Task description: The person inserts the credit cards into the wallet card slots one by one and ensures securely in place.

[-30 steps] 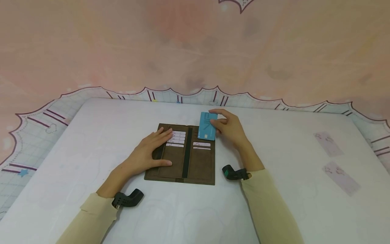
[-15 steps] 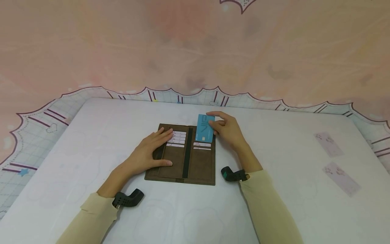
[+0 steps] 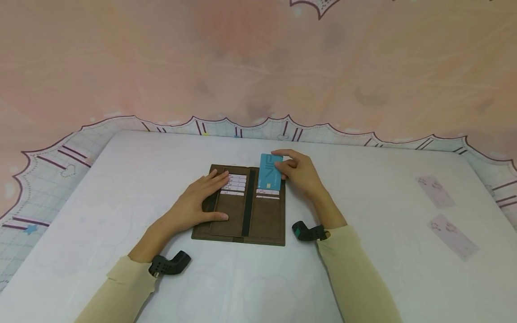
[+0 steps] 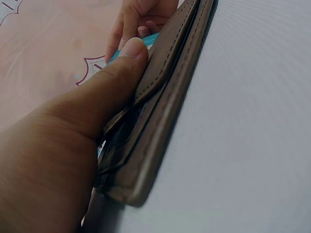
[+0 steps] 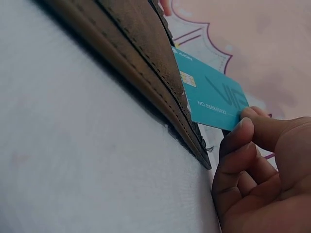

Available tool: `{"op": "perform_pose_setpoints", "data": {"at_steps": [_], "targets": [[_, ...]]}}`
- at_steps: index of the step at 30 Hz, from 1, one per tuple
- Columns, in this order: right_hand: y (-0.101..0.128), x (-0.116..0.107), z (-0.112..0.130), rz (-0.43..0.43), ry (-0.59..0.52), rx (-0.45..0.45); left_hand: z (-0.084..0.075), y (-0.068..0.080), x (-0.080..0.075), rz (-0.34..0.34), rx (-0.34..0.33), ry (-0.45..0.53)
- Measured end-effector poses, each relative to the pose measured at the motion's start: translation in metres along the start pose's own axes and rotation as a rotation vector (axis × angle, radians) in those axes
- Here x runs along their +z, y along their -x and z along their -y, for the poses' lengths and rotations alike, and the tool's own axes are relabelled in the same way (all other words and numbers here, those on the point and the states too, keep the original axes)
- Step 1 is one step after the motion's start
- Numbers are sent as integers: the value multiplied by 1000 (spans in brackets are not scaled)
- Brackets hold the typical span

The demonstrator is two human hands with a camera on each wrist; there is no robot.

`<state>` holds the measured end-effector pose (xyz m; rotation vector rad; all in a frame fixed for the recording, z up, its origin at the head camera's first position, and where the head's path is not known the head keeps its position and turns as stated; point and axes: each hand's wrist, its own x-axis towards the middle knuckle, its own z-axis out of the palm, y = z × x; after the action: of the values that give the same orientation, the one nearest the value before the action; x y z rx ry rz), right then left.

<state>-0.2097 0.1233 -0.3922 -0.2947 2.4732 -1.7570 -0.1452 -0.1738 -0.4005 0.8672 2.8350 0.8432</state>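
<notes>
Right now your right hand (image 3: 300,172) pinches the teal chip card (image 3: 269,172) over the open brown wallet's (image 3: 242,206) right slots, probably touching the top one. Your left hand (image 3: 198,202) lies flat on the wallet's left flap, fingers straight.

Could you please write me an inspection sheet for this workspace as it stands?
Surface: white table, faint printed shapes.
Job's things: brown wallet lies open and flat; blue card is tilted over its right-half slots.
Clutter: two pale cards lie near the right edge.
Grippers: left hand rests flat on the wallet's left half; right hand pinches the blue card at its far end.
Cables: nothing seen.
Surroundings: pink backdrop with a scalloped grid border behind the table.
</notes>
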Motion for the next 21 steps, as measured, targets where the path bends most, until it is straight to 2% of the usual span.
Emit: {"op": "perform_pose_setpoints", "data": {"at_steps": [9,21], "targets": [[-1,2,-3,6,48,-16,1,0,1,-3,-1,-1],[0,2,-1,7,56,18,1,0,1,-2,-17,2]]}}
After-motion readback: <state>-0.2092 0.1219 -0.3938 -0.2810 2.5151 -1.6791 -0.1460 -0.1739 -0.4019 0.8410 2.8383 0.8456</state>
